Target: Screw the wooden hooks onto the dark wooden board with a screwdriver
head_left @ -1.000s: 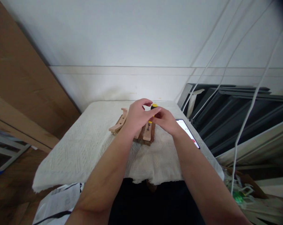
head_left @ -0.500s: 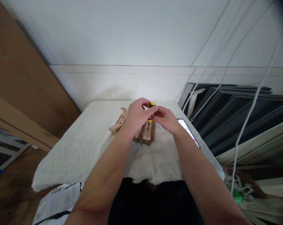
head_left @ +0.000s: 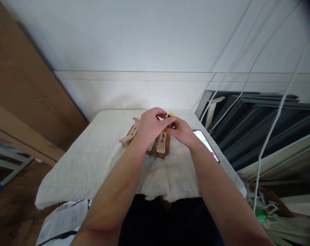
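Note:
Both hands meet over a small wooden assembly (head_left: 160,147) of pale and dark slats lying on a white cloth-covered table (head_left: 93,160). A black-and-yellow screwdriver (head_left: 170,115) stands upright on the wood. My left hand (head_left: 150,128) is curled, with its fingertips pinching the screwdriver's handle. My right hand (head_left: 180,131) is closed on the handle from the right side. Most of the tool's shaft is hidden by my fingers. A pale curved wooden piece (head_left: 130,134) of the assembly juts out to the left of my left hand.
A phone (head_left: 206,143) with a lit screen lies on the table at the right. Dark panels (head_left: 260,126) lean at the right, with white cables (head_left: 270,126) hanging before them. Brown boards (head_left: 21,99) stand at the left. Papers (head_left: 65,218) lie on the floor.
Both hands stayed on the screwdriver. The fingers shifted slightly around the handle, and the yellow cap is more covered now.

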A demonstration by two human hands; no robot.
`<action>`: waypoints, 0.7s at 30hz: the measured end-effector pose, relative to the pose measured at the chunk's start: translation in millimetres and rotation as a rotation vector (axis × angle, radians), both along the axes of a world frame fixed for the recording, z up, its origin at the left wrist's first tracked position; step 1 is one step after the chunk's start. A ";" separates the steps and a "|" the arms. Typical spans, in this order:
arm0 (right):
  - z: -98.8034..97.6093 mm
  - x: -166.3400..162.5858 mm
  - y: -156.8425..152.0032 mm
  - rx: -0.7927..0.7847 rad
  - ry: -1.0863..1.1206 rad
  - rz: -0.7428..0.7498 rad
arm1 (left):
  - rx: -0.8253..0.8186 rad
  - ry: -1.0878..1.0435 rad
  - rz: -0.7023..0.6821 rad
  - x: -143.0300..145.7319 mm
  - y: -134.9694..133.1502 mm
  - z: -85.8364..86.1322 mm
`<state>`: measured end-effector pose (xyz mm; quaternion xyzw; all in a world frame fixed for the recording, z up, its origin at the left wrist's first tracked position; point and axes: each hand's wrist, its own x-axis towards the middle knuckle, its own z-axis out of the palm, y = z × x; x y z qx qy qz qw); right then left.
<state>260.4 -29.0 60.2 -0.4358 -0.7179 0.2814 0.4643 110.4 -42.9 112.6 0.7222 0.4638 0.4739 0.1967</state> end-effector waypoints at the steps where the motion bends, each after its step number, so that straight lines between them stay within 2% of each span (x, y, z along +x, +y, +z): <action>1: 0.7 -0.2 -1.1 0.008 0.011 0.003 | 0.004 0.010 -0.023 0.2 0.1 -0.4; 8: 4.5 5.5 -2.8 -0.021 0.125 0.142 | 0.026 0.090 -0.066 1.9 0.6 -0.4; 13: -1.4 3.2 1.7 -0.008 0.120 0.098 | 0.013 0.014 0.021 0.2 -0.3 -0.1; 21: 3.5 2.5 -2.6 -0.035 0.192 0.160 | -0.004 0.031 0.002 1.8 -0.9 1.1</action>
